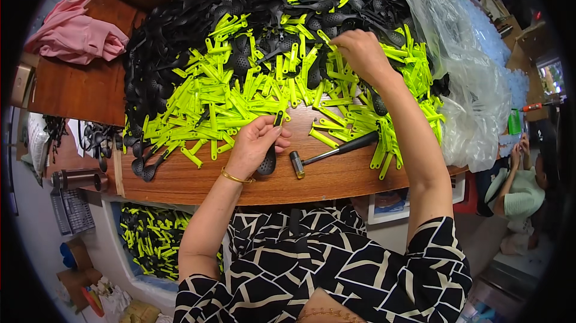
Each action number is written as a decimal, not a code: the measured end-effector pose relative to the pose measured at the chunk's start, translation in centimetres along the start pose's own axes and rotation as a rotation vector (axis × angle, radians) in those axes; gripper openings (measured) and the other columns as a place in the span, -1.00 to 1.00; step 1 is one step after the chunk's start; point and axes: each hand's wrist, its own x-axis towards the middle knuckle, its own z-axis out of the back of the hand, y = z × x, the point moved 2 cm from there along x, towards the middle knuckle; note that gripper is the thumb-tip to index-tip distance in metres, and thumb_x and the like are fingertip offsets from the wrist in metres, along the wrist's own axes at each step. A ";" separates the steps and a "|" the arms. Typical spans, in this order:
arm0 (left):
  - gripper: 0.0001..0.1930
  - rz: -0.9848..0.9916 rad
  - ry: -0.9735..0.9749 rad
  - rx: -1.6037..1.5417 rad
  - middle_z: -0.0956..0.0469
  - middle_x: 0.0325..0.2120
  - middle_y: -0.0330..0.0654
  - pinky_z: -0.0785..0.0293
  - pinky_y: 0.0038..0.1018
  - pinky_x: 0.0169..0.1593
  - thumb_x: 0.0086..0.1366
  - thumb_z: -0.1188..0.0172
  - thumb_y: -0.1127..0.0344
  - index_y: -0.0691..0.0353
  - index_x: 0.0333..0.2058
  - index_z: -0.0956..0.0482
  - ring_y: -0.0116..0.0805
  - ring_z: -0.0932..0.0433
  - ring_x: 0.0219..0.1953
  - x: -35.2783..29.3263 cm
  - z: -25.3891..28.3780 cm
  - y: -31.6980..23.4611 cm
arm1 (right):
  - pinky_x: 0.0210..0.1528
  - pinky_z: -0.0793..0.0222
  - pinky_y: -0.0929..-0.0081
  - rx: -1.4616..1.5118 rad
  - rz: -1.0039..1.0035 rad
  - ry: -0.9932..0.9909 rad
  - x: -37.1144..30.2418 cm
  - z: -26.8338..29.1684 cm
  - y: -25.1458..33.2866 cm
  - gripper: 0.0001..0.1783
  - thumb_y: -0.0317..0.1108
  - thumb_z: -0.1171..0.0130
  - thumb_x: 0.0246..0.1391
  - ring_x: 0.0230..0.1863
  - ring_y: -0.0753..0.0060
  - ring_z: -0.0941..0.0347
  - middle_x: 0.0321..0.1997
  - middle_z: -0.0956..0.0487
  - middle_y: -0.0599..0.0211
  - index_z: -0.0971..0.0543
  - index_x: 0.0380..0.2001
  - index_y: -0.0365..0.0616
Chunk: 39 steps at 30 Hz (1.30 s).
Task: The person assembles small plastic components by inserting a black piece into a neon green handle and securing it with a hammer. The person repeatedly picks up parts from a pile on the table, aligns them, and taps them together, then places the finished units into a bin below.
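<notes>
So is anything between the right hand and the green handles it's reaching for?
Nothing visible. The right hand already rests on the heap of green handles, fingers among them. The left hand holds a black slotted spoon nearer the table edge; the hammer lies aside.

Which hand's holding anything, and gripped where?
Left hand holds a black slotted spoon by its handle, bowl pointing down. Right hand reaches into the green handles; hold unclear.
</notes>
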 end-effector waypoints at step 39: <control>-0.70 -0.037 -0.016 -0.031 -0.72 -0.07 -0.06 -0.68 -0.49 -0.08 0.56 -0.15 0.38 0.34 0.18 -0.48 -0.35 -0.75 -0.15 -4.5 1.0 0.3 | 0.07 -0.55 0.26 0.516 0.173 -0.012 -3.1 2.4 9.0 -0.76 -0.40 -0.35 0.15 -0.08 0.21 -0.65 -0.15 -0.72 0.34 -0.76 -0.11 0.12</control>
